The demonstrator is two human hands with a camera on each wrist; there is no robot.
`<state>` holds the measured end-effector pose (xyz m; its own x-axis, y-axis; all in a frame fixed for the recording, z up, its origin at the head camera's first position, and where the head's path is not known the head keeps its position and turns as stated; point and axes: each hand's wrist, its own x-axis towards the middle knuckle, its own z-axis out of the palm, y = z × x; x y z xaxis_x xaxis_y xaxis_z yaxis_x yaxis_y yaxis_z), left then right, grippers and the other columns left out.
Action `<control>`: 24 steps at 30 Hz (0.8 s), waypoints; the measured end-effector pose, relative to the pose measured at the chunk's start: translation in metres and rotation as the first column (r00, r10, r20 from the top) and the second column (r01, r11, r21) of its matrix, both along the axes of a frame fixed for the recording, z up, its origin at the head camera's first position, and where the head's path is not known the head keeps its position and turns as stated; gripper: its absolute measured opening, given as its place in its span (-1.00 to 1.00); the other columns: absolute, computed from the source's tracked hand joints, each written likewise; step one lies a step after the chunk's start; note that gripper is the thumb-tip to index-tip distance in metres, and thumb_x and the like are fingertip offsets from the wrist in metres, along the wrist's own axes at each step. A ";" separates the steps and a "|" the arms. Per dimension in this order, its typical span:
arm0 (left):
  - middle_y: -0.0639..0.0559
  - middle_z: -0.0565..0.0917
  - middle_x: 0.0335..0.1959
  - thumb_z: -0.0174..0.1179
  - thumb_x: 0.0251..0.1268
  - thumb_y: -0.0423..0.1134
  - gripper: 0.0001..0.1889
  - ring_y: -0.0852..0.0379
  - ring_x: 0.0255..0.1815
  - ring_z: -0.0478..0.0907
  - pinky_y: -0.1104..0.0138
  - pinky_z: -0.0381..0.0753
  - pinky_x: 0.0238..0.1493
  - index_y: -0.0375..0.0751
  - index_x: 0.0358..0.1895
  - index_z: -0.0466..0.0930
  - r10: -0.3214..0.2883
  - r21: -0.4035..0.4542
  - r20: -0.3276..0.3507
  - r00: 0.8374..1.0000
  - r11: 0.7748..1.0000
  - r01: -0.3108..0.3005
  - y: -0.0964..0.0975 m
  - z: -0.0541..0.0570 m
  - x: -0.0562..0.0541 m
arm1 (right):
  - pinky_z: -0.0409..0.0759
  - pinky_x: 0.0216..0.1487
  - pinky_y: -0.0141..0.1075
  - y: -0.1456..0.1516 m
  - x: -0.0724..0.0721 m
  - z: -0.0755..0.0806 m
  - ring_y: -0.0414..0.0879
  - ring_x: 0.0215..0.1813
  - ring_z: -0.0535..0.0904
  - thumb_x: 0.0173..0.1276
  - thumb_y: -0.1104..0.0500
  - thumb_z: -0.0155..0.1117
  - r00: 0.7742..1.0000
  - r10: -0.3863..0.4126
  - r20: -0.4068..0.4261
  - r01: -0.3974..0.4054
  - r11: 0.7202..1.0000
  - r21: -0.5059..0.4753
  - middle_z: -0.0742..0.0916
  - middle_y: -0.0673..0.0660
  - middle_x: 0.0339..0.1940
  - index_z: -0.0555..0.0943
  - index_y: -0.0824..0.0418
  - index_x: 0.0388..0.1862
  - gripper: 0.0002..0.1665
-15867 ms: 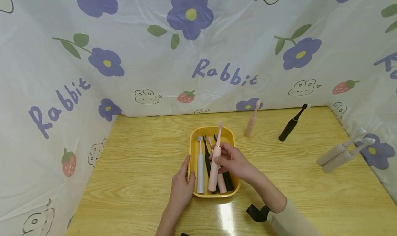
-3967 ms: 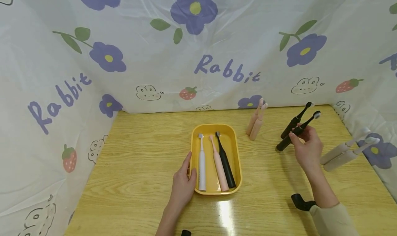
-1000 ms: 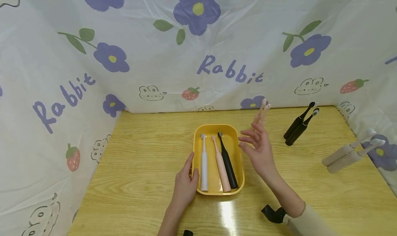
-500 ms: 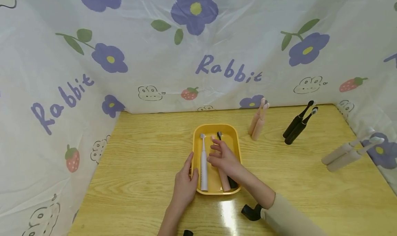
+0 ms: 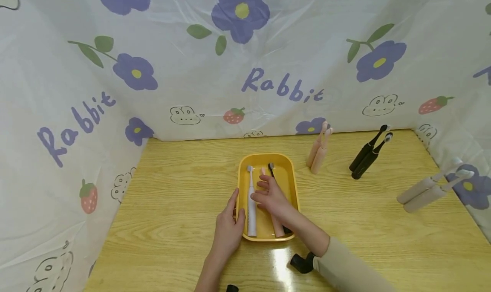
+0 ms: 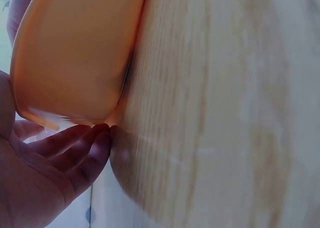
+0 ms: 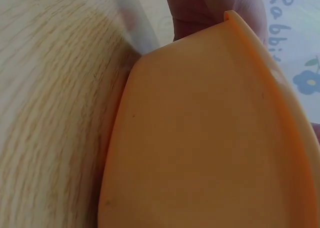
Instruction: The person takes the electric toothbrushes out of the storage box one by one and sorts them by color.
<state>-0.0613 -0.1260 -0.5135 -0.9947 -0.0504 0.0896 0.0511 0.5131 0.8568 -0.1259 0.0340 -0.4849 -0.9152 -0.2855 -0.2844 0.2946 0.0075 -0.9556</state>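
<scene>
My left hand (image 5: 229, 226) holds the left side of the yellow tray (image 5: 296, 189), thumb over the rim and fingers along the outer wall, as the left wrist view shows. My right hand (image 5: 274, 198) is over the tray, fingers loosely spread and nothing gripped. Its thumb and fingertips overlap a white electric toothbrush (image 5: 251, 217) lying at the tray's left. Beneath that hand lie a pink electric toothbrush (image 5: 278, 226) and a black electric toothbrush (image 5: 271, 167), each partly hidden. The right wrist view mostly shows the tray's outer wall (image 7: 200, 123).
Electric toothbrushes stand upright in pairs on the wooden table (image 5: 172, 198), right of the tray: pink toothbrushes (image 5: 318, 157), black toothbrushes (image 5: 365, 162), and pale grey toothbrushes (image 5: 426, 194) farther right. A patterned cloth (image 5: 192, 83) rises behind the table and along its sides.
A black toothbrush has gone from my right hand to stand beside the other black one. That hand has since swung left over the tray, shifting slightly toward the white toothbrush. The left hand stays.
</scene>
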 end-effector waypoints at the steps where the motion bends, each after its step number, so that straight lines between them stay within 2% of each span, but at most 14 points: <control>1: -0.30 0.66 0.16 0.10 0.51 -0.39 -0.39 -0.03 -0.01 0.64 0.22 0.65 -0.19 -0.17 0.58 0.26 0.000 0.001 -0.001 1.000 1.000 0.000 0.000 0.000 0.000 | 0.49 0.25 0.22 -0.001 0.000 0.001 0.36 0.46 0.33 0.42 0.30 0.27 1.000 -0.003 0.000 0.003 1.000 0.001 0.30 0.45 0.53 0.07 0.37 0.59 -0.12; 7: -0.30 0.66 0.15 0.11 0.51 -0.40 -0.38 -0.07 0.04 0.66 0.17 0.67 -0.15 -0.19 0.58 0.26 -0.004 0.000 -0.016 1.000 1.000 0.004 0.000 0.001 0.000 | 0.56 0.17 0.19 -0.005 -0.006 0.002 0.37 0.44 0.35 0.44 0.30 0.23 0.999 -0.026 0.030 0.027 0.999 -0.018 0.30 0.48 0.52 0.10 0.41 0.56 -0.18; 13: -0.30 0.66 0.16 0.11 0.50 -0.41 -0.38 -0.04 -0.04 0.65 0.20 0.65 -0.20 -0.18 0.58 0.27 0.005 -0.002 -0.019 1.000 1.000 -0.005 -0.001 0.000 0.000 | 0.62 0.10 0.17 -0.005 -0.012 -0.003 0.38 0.43 0.36 0.44 0.34 0.19 0.999 -0.014 0.039 0.016 0.999 -0.044 0.31 0.53 0.50 0.22 0.45 0.53 -0.27; 18: -0.31 0.61 0.25 0.12 0.49 -0.40 -0.38 -0.04 -0.03 0.63 0.14 0.65 -0.14 -0.20 0.58 0.27 0.005 -0.012 -0.015 1.000 1.000 -0.006 -0.001 0.001 0.000 | 0.65 0.05 0.12 -0.004 -0.011 -0.005 0.34 0.41 0.39 0.45 0.37 0.17 1.000 -0.017 0.023 0.018 0.999 -0.044 0.38 0.50 0.47 0.38 0.47 0.44 -0.40; 24: -0.30 0.59 0.27 0.13 0.49 -0.39 -0.38 -0.05 -0.12 0.61 0.13 0.63 -0.19 -0.20 0.58 0.27 0.002 -0.019 -0.008 1.000 1.000 -0.002 0.000 0.001 -0.001 | 0.69 -0.03 0.09 -0.002 -0.013 -0.006 0.32 0.29 0.52 0.44 0.40 0.17 0.999 -0.034 0.025 0.035 0.999 -0.037 0.50 0.50 0.34 0.41 0.48 0.39 -0.45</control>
